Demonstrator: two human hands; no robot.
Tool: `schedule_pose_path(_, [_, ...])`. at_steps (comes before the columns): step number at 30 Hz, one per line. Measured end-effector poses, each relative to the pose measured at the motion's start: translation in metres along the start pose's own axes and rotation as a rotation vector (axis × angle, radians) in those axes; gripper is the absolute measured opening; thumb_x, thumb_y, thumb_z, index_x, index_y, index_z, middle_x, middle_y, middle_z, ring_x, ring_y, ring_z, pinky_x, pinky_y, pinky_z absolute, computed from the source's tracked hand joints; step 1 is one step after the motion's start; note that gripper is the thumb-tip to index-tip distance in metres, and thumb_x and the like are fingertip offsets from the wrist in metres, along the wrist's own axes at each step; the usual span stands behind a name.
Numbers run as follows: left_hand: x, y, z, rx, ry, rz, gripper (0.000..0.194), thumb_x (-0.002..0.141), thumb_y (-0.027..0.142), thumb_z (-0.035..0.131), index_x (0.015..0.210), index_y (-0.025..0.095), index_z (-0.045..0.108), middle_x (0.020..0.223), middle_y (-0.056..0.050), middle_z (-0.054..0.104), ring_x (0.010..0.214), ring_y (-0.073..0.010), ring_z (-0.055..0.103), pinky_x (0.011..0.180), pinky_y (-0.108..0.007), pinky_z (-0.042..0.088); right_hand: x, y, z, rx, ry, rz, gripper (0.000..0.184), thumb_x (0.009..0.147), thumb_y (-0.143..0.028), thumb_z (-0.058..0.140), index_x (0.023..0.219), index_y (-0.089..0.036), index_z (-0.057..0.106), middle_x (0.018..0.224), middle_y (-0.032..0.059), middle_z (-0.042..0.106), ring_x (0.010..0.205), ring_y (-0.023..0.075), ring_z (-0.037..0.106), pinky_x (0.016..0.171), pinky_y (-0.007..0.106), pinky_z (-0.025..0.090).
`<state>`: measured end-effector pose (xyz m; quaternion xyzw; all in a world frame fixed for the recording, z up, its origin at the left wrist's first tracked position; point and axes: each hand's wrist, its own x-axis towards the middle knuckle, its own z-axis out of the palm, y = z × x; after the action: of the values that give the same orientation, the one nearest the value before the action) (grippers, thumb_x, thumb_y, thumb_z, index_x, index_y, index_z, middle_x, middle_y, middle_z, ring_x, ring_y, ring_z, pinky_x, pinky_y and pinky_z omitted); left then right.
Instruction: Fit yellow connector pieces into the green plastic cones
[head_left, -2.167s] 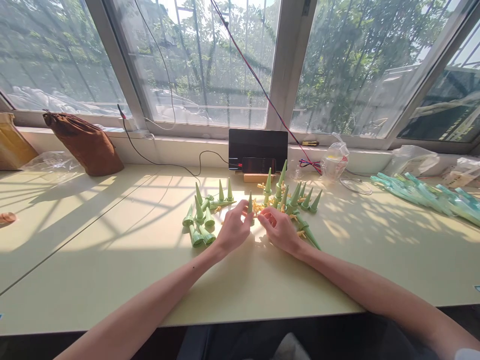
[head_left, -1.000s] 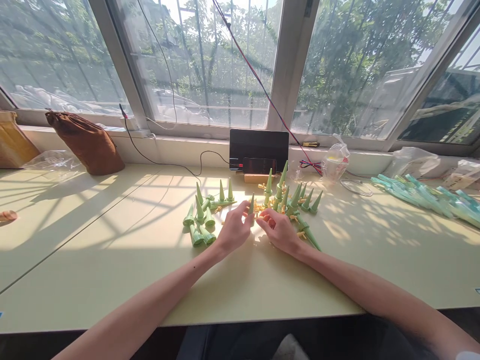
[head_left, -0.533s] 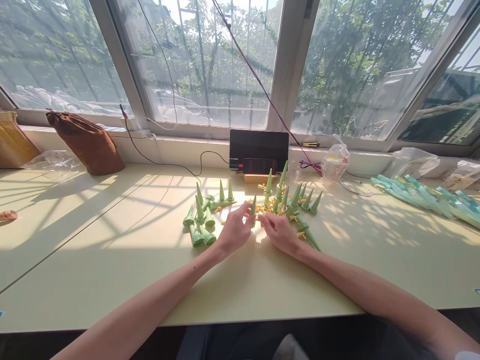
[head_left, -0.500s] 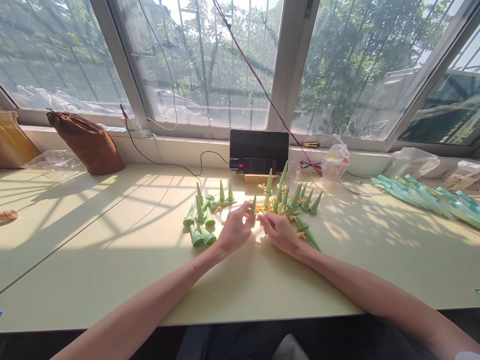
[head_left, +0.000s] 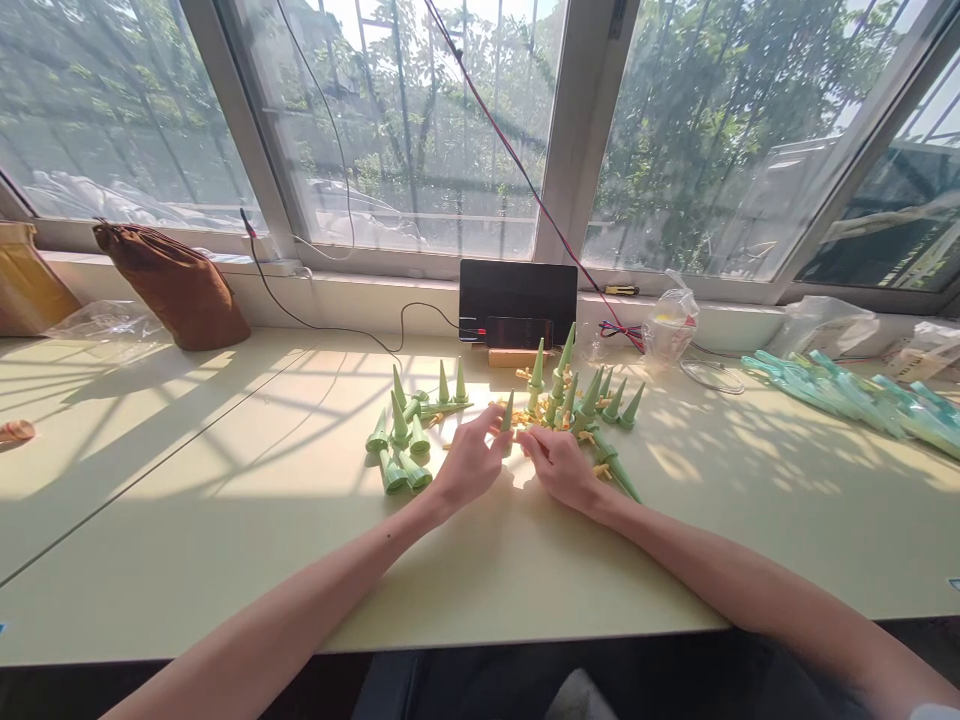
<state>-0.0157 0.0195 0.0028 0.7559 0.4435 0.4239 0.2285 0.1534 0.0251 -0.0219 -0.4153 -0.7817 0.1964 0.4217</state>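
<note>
1. The cone (head_left: pixel 508 412) is held near its base between the thumb and fingers of the left hand (head_left: pixel 472 452), point up with a slight lean, at the middle of the table (head_left: pixel 450 585).
2. The fingertips of the right hand (head_left: pixel 559 463) are drawn together just beside it; whether anything small is pinched there cannot be told.
3. Around the hands, more cones (head_left: pixel 400 430) are spread to the left, and others are mixed with yellow bits (head_left: pixel 517 413) on the right.
4. The cone is judged to be light, stiff plastic, smooth enough to be turned or slipped by careless fingers, and not readily broken.
5. It is best gripped around the wide base; if pinched at the narrow tip, it would probably be tipped easily.
6. Compared with the frame about two seconds ago, the cone has been shifted slightly rightward and tilted from nearly upright, while the right fingertips have been gathered more tightly.
</note>
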Motion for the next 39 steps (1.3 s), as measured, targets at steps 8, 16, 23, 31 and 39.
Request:
schedule_pose_path(8, [0.0017, -0.0021, 0.0007, 0.041, 0.039, 0.004, 0.012, 0.088, 0.022, 0.050, 0.099, 0.022, 0.055, 0.086, -0.003, 0.065, 0.082, -0.0184, 0.063, 0.062, -0.027, 0.047, -0.0003, -0.0006, -0.0001, 0.040, -0.009, 0.057, 0.024, 0.093, -0.039, 0.047, 0.082, -0.019, 0.053, 0.056, -0.0061, 0.043, 0.047, 0.0090, 0.037, 0.050, 0.024, 0.029])
schedule_pose_path(16, [0.0006, -0.0018, 0.0002, 0.011, 0.019, 0.004, 0.013, 0.089, 0.023, 0.049, 0.100, 0.022, 0.056, 0.083, -0.002, 0.065, 0.084, -0.0183, 0.063, 0.061, -0.026, 0.047, 0.0002, -0.0009, -0.0002, 0.014, 0.017, 0.005, 0.025, 0.093, -0.033, 0.047, 0.072, -0.019, 0.046, 0.060, -0.0045, 0.044, 0.052, 0.0090, 0.036, 0.052, 0.024, 0.029])
schedule_pose_path(23, [0.0000, 0.0001, 0.0007, -0.015, 0.010, -0.005, 0.013, 0.089, 0.026, 0.049, 0.100, 0.022, 0.056, 0.084, -0.002, 0.066, 0.084, -0.0181, 0.064, 0.061, -0.027, 0.048, 0.0001, 0.0009, -0.0003, -0.008, -0.002, -0.026, 0.035, 0.097, -0.031, 0.037, 0.065, -0.019, 0.033, 0.058, -0.0047, 0.036, 0.053, 0.0095, 0.029, 0.052, 0.025, 0.025])
schedule_pose_path(31, [0.0021, 0.0038, -0.0004, -0.112, -0.028, -0.032, 0.014, 0.088, 0.028, 0.049, 0.099, 0.022, 0.057, 0.093, -0.004, 0.065, 0.089, -0.0187, 0.063, 0.054, -0.023, 0.049, -0.0002, 0.0023, 0.0003, -0.006, 0.000, -0.017, 0.039, 0.098, -0.036, 0.035, 0.064, -0.020, 0.033, 0.057, -0.0047, 0.034, 0.052, 0.0097, 0.028, 0.052, 0.026, 0.024])
schedule_pose_path(39, [0.0015, 0.0049, -0.0021, -0.157, -0.035, -0.039, 0.016, 0.088, 0.029, 0.049, 0.100, 0.022, 0.057, 0.095, -0.005, 0.065, 0.091, -0.0196, 0.063, 0.051, -0.022, 0.049, 0.0000, -0.0009, -0.0011, -0.012, 0.006, 0.020, 0.041, 0.099, -0.039, 0.034, 0.063, -0.019, 0.040, 0.057, -0.0035, 0.040, 0.053, 0.0103, 0.033, 0.052, 0.026, 0.026])
